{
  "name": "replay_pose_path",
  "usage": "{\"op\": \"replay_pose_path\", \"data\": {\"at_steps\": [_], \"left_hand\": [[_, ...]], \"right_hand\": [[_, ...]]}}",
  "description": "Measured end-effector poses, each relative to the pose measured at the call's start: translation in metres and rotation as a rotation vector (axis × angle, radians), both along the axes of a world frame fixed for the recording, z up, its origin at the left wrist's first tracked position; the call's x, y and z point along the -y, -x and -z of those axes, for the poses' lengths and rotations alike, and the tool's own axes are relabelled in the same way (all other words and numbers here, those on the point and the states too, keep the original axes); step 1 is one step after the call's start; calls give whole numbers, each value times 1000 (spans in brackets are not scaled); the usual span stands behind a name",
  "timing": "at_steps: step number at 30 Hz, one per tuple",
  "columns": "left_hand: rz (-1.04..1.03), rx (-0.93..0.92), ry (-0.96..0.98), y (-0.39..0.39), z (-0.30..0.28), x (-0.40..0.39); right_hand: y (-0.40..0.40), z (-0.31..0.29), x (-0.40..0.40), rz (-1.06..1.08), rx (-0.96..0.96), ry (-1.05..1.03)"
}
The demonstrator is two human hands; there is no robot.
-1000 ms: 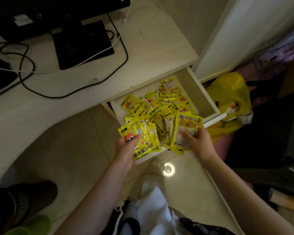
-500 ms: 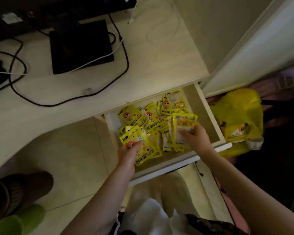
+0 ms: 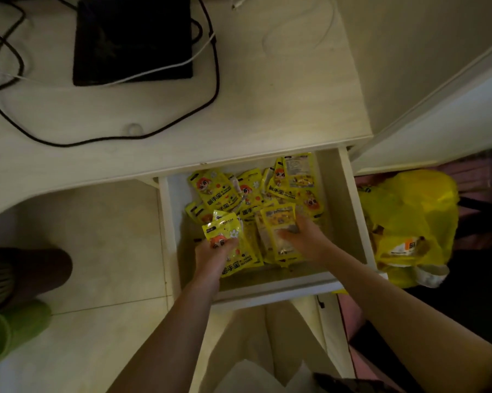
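- The left hand (image 3: 213, 256) is gripping a held stack (image 3: 225, 231) of yellow packets by its near end. The thumb is pressing on the printed face, and the fingers underneath are hidden.
- This looks like sorting or tidying, so the stack probably wants squaring before it is set down. Its edges are fanning, and a slack pinch risks letting the lower packets slide out.
- The loose pile (image 3: 256, 191) is lying jumbled across the far part of the drawer (image 3: 267, 299). Setting new packets flat and aligned beside it should work better than dropping them on top.
- The right hand (image 3: 307, 239) is curling its fingers round a pale-windowed packet (image 3: 279, 222), with more packets bunched under it. Lifting straight up should avoid dragging the neighbours along.
- Both handfuls are hovering over the near half of the drawer, just beside each other and not touching.
- The packets are looking flat, glossy and bright yellow. Some are showing an orange cartoon face and bold black characters, and others are showing a pale panel.
- They are appearing thin and slippery, and the dim light is blurring the small print.
- A yellow bag (image 3: 409, 211) is slumping on the floor, just beyond the drawer's right wall.
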State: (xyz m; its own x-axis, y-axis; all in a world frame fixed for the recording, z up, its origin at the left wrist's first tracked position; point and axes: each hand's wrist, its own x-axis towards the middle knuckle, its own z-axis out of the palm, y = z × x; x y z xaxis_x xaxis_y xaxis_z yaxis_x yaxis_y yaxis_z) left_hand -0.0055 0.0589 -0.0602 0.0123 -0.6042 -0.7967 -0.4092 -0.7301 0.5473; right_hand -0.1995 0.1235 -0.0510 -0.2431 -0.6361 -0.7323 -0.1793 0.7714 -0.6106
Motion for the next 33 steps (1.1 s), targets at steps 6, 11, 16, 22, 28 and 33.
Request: {"op": "replay_pose_path", "data": {"at_steps": [6,11,16,22,28,33], "left_hand": [[203,86,-44,-13,25,9],[323,147,15,-25,27,9],[436,231,30,-39,21,4],[433,255,56,-48,-7,-7],[404,247,215,-61,-51,-29],[318,280,388,-90,-83,-60]], "right_hand": [[5,21,0,-5,39,-57],[22,23,-12,-58,-131,-144],[30,11,-25,-58,-224,-225],[29,-22,-34,-101,-262,-236],[11,-64,-39,-239,-309,-120],[-26,-82,-33,-432,-328,11]]}}
